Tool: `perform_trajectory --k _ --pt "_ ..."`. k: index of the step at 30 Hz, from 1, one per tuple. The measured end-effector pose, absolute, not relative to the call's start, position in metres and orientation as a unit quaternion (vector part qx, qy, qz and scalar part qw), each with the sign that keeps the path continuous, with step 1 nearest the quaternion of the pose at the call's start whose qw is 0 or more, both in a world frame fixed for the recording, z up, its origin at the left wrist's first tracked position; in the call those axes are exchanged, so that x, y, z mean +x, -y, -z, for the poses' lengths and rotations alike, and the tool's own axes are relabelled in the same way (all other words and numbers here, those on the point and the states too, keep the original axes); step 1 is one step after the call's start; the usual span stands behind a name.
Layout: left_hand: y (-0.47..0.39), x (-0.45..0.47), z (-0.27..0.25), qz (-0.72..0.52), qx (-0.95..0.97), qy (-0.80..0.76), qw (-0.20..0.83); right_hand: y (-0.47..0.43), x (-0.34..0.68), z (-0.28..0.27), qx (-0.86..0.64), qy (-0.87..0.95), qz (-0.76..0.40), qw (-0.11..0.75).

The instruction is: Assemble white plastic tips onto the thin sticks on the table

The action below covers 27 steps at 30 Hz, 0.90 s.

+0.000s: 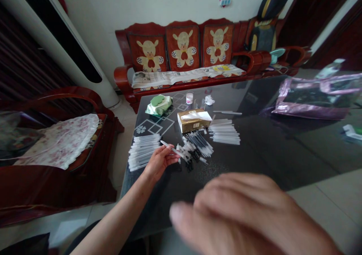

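In the head view my left hand [161, 160] is closed on a white pen barrel [172, 148], held at a slant above the table. Beside that hand lies a stack of white pen barrels [144, 149]. To its right are small black and white pen parts [191, 155] in a loose heap, with a bundle of dark pen refills [199, 142] next to them. My right hand [249, 213] looms large and blurred close to the camera, its thumb pointing left. What its fingers do is too smeared to make out.
A gold box [195, 125] stands behind the refills, with more white barrels [225, 132] to its right. A green wipes pack [158, 105], a small cup [189, 98] and crumpled tissue [209, 100] lie farther back. A purple-edged bag [311, 112] rests at the right.
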<state>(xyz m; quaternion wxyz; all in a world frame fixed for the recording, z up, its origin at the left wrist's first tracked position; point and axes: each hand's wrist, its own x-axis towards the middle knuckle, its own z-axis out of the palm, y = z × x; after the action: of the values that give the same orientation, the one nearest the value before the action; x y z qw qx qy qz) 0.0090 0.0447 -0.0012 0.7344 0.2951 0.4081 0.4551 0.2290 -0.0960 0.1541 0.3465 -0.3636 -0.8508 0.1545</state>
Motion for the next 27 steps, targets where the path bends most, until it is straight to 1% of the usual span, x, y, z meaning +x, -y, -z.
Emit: perform_trajectory --k 2,4,7,10,12,16,21,27 --pt "-0.043 0.010 0.002 -0.443 0.260 -0.388 0.765 0.060 0.216 -0.154 -0.390 0.843 -0.132 0.346" --pt "-0.042 0.011 0.004 -0.422 0.225 -0.377 0.793 0.022 0.212 -0.136 -0.429 0.831 -0.142 0.324" --pt "-0.043 0.011 0.004 -0.412 0.211 -0.381 0.800 -0.022 0.220 -0.089 -0.492 0.798 -0.210 0.277" --pt "-0.047 0.007 0.001 -0.444 0.212 -0.384 0.781 -0.045 0.233 -0.046 -0.534 0.750 -0.298 0.251" --pt "-0.051 0.003 -0.003 -0.473 0.205 -0.386 0.765 -0.050 0.241 -0.029 -0.559 0.727 -0.326 0.230" --pt "-0.054 -0.002 -0.006 -0.495 0.193 -0.397 0.749 -0.052 0.248 -0.017 -0.583 0.741 -0.275 0.189" --pt "-0.054 -0.001 -0.003 -0.488 0.209 -0.392 0.751 -0.051 0.244 -0.010 -0.559 0.793 -0.195 0.145" --pt "-0.050 0.003 0.001 -0.477 0.228 -0.408 0.745 -0.042 0.219 0.000 -0.525 0.819 -0.175 0.151"
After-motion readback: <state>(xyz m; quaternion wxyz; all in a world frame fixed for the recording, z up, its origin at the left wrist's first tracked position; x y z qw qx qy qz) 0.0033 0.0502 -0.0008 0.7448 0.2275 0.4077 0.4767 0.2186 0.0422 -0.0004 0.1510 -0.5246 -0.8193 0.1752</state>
